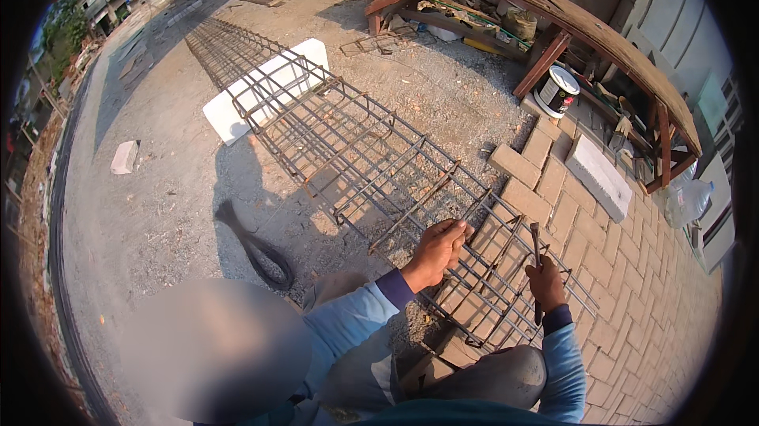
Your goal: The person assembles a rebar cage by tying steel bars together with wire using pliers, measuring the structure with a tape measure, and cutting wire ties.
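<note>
Bars of dark metal (pixel 415 207) are joined into one long cage (pixel 371 159). The cage is stretched on a slant, from the near right, by the knee (pixel 518 374), up to the far left, where it is laid across a white block (pixel 219 120). Its near end is set over tan bricks (pixel 640 268). The left hand (pixel 433 258) and the right hand (pixel 546 284) are both placed at this near end, so most of the cage is found ahead of them and to the left. The long far part is met first by the left hand; the near end's right side is met first by the right hand. The left hand is curled tight over the bars; what is pinched there, if anything, cannot be told. A thin dark tool (pixel 537 240) is gripped in the right hand, with its top poked out above the fist. Whether the bars are touched by it cannot be seen. A bundle of wire (pixel 265 256) is laid to the left, apart from the cage. A table (pixel 632 46) is seen at the far right, with a white bucket (pixel 556 96) set near it.
</note>
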The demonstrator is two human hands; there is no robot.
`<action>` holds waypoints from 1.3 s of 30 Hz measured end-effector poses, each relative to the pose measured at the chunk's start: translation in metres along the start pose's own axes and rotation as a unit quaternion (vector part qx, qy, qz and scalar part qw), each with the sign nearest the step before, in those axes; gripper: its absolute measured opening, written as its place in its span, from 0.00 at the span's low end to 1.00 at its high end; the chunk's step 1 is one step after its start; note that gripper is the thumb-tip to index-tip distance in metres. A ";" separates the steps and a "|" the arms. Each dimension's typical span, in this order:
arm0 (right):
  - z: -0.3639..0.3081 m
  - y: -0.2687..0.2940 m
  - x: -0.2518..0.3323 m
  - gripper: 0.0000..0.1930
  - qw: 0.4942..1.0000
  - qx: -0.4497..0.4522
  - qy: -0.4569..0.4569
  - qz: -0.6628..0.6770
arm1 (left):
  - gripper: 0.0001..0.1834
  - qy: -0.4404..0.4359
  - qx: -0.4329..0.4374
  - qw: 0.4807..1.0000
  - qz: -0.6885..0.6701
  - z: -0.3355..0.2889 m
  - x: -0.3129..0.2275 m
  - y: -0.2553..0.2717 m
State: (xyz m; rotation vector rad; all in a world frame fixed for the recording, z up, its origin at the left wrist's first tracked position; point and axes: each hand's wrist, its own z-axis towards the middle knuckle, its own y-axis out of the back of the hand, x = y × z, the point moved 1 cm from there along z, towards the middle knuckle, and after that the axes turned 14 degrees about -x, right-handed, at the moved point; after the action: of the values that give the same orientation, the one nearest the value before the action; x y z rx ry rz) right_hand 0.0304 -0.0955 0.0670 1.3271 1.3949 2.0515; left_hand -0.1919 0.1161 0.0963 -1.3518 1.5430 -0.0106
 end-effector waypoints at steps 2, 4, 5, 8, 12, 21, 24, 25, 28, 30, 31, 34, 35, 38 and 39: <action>-0.024 0.007 0.008 0.24 0.998 0.020 0.001 -0.063 | 0.13 -0.007 0.009 1.000 -0.010 -0.008 -0.011 0.000; -0.033 -0.011 -0.041 0.24 0.988 0.043 0.043 -0.145 | 0.12 0.001 0.017 1.000 -0.016 -0.004 -0.010 -0.008; -0.043 -0.012 -0.058 0.24 0.979 0.058 0.058 -0.186 | 0.12 0.013 0.019 1.000 -0.020 -0.002 -0.005 -0.012; -0.051 0.006 -0.032 0.22 0.974 0.123 0.044 -0.186 | 0.13 -0.008 0.048 0.999 -0.015 -0.007 -0.025 -0.018; -0.056 -0.010 -0.025 0.22 0.971 0.171 -0.018 -0.168 | 0.13 -0.017 0.031 0.999 -0.005 -0.006 -0.018 0.000; -0.036 0.047 0.099 0.24 0.955 0.162 0.006 0.247 | 0.14 0.049 0.111 0.992 0.035 -0.016 0.005 -0.024; -0.027 0.039 0.145 0.23 0.910 0.192 0.003 0.368 | 0.14 0.121 0.175 0.977 0.027 -0.018 0.007 -0.027; -0.022 0.034 0.151 0.21 0.888 0.217 -0.026 0.404 | 0.14 0.147 0.189 0.971 -0.002 -0.019 0.008 -0.028; -0.012 0.020 0.175 0.15 0.808 0.291 -0.087 0.505 | 0.13 0.180 0.248 0.949 -0.080 -0.021 -0.001 -0.019; -0.017 0.021 0.192 0.16 0.801 0.285 -0.085 0.520 | 0.15 0.176 0.252 0.947 -0.095 -0.027 -0.011 -0.014; -0.021 0.028 0.196 0.16 0.800 0.280 -0.087 0.524 | 0.16 0.171 0.225 0.955 -0.088 -0.034 -0.013 -0.020; -0.024 0.028 0.180 0.18 0.785 0.266 -0.066 0.556 | 0.15 0.177 0.263 0.945 -0.079 -0.036 -0.012 -0.026; -0.024 0.030 0.180 0.18 0.772 0.265 -0.072 0.574 | 0.15 0.173 0.266 0.944 -0.088 -0.037 -0.014 -0.030; -0.031 0.015 0.186 0.15 0.739 0.278 -0.085 0.608 | 0.17 0.178 0.261 0.941 -0.122 -0.039 -0.017 -0.017; -0.031 0.007 0.180 0.12 0.731 0.276 -0.094 0.617 | 0.18 0.184 0.259 0.939 -0.131 -0.039 -0.017 -0.014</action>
State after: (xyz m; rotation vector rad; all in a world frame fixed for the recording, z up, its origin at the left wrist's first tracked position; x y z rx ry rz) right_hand -0.0867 0.0087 0.1618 3.2878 1.1039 1.9508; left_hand -0.2108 0.1013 0.1338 -1.1487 1.5006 -0.8221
